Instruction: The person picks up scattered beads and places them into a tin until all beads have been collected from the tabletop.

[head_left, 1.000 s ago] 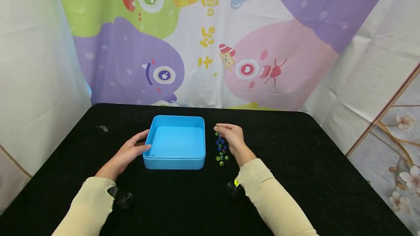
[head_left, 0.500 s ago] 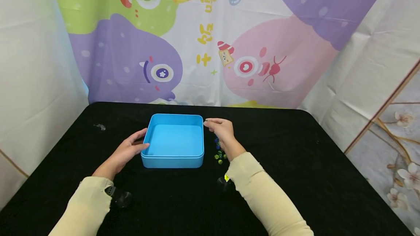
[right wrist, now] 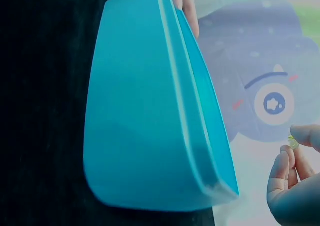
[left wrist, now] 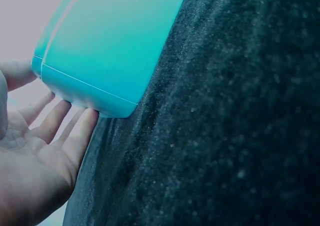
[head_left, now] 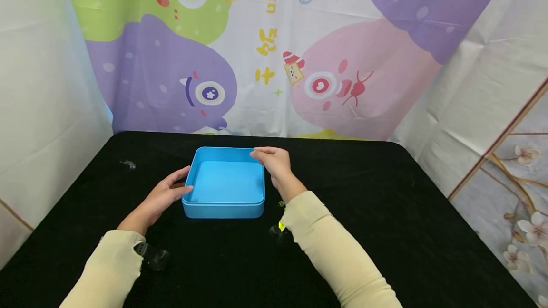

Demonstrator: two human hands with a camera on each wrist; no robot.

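Observation:
The blue box (head_left: 224,210) stands upright on the black table, its inside bare where visible. At its left side, my left hand (head_left: 160,199) grips the wall, thumb at the rim; in the left wrist view the fingertips (left wrist: 89,117) touch the box's side (left wrist: 107,56). Over the back right corner, my right hand (head_left: 276,168) pinches a small yellow-green marble (right wrist: 293,142) between thumb and fingers, above rim height in the right wrist view. Beside the box's right side, a green marble (head_left: 281,203) shows by my right sleeve; my arm hides the area behind it.
The black tabletop (head_left: 364,213) extends around the box. A small clear scrap (head_left: 128,164) lies at the back left. Behind the table hangs a cartoon-print curtain (head_left: 265,108), with white fabric at both sides. Dark wrist devices (head_left: 156,256) sit under both forearms.
My right hand has moved left from above the marbles to the box's back right corner, keeping its pinch. My forearm now covers most of the marbles. My left hand keeps its place on the box.

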